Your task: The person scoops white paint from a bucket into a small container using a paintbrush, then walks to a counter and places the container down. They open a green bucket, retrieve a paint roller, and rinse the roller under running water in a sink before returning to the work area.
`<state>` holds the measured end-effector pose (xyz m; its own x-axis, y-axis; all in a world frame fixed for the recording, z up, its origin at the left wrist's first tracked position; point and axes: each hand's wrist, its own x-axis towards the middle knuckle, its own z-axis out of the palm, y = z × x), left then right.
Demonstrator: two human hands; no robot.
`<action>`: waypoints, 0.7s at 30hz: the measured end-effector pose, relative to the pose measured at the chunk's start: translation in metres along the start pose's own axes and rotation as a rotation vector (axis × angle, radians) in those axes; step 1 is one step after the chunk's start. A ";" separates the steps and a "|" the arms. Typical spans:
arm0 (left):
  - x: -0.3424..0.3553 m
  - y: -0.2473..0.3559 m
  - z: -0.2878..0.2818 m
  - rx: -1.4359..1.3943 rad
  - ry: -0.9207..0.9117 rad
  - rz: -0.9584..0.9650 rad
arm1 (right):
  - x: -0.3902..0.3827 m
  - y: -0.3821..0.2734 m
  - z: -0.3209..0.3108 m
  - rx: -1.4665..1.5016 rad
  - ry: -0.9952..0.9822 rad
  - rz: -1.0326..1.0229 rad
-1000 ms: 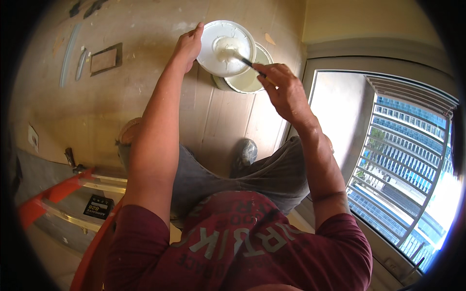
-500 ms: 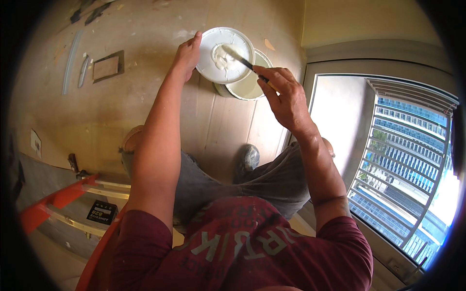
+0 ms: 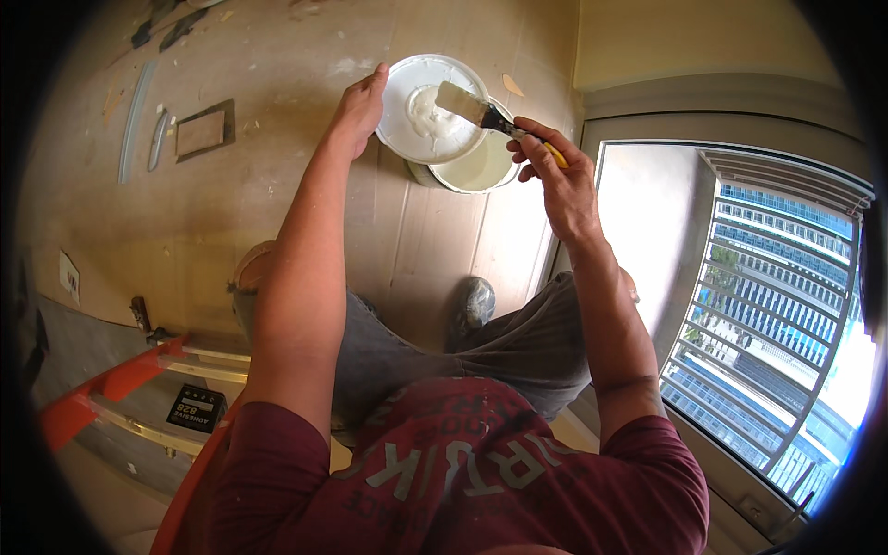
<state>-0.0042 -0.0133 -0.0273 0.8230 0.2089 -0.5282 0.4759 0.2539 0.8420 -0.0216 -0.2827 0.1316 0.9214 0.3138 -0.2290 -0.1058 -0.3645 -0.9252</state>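
My left hand (image 3: 357,113) is closed on the left edge of a round white lid (image 3: 396,118), thumb up along the rim. White paste (image 3: 427,122) lies smeared in the lid's middle. A putty knife (image 3: 465,104) with a black and yellow handle is gripped in my right hand (image 3: 562,178), its broad blade over the paste and coated pale. Whether the blade touches the paste, I cannot tell. Under the lid stands a bucket (image 3: 483,172) with pale contents; the lid covers its far left part.
A flat square-bladed trowel (image 3: 205,131) and a long pale strip (image 3: 136,120) lie at the left. An orange ladder (image 3: 102,387) stands at lower left, near a black box (image 3: 196,408). A window with a slatted grille (image 3: 754,314) is on the right.
The putty knife has lifted and turned, its blade now showing broad side up. My right hand has shifted right and slightly nearer. My left hand and the lid have barely moved.
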 end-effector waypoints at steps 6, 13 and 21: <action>-0.006 0.006 0.006 -0.006 -0.043 0.046 | 0.003 0.009 0.014 -0.290 -0.086 -0.027; -0.012 0.010 0.009 -0.013 0.020 0.031 | 0.004 -0.003 0.034 -0.507 -0.043 -0.329; -0.014 0.012 0.013 -0.015 -0.012 0.048 | 0.007 -0.008 0.031 -0.623 -0.064 -0.434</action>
<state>-0.0063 -0.0255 -0.0082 0.8484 0.2098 -0.4860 0.4313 0.2583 0.8644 -0.0258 -0.2499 0.1283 0.8066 0.5854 0.0819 0.5094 -0.6182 -0.5986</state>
